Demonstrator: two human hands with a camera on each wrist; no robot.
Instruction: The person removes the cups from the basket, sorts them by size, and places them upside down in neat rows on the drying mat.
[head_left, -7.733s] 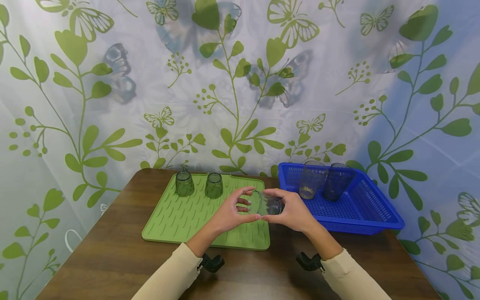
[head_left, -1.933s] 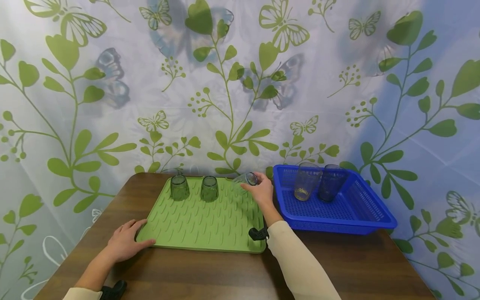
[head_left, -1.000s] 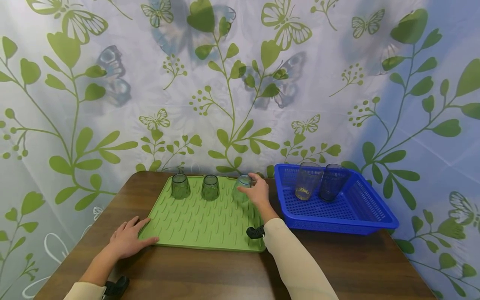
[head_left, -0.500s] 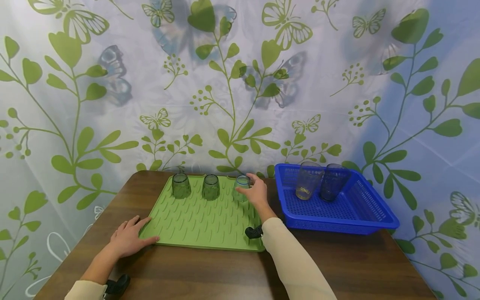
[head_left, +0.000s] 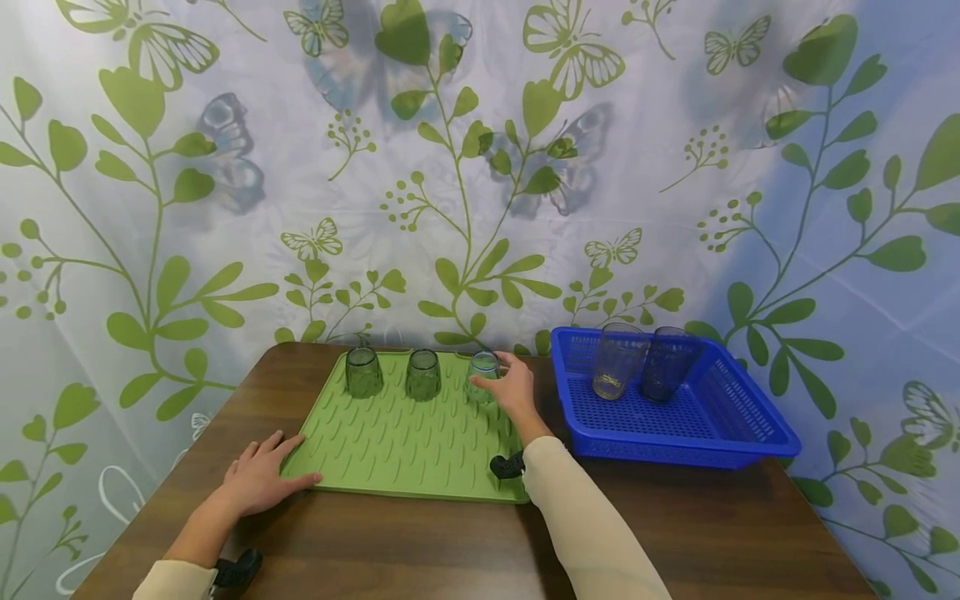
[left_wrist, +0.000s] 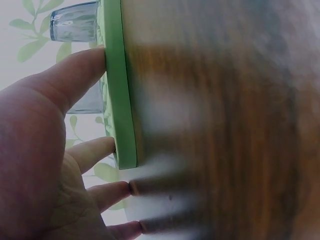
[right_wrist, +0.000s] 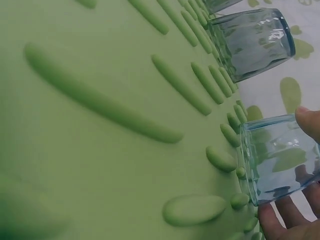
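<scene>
My right hand holds a clear, pale-blue glass tumbler at the back right of the green drying mat. Thumb and fingers lie on opposite sides of this tumbler, which stands on the ridged mat, apparently base up. To its left stand two darker tumblers, a middle one and a left one, also apparently base up. My left hand rests at the mat's front left corner with fingers spread. In the left wrist view its thumb touches the mat's edge.
A blue perforated basket stands right of the mat, with two taller glasses leaning inside: a clear one and a dark one. The brown wooden table ends at a patterned curtain.
Earlier, both hands held the tumbler over the mat's right side. My left hand then moved to the mat's corner, and my right hand brought the tilted tumbler down onto the mat.
</scene>
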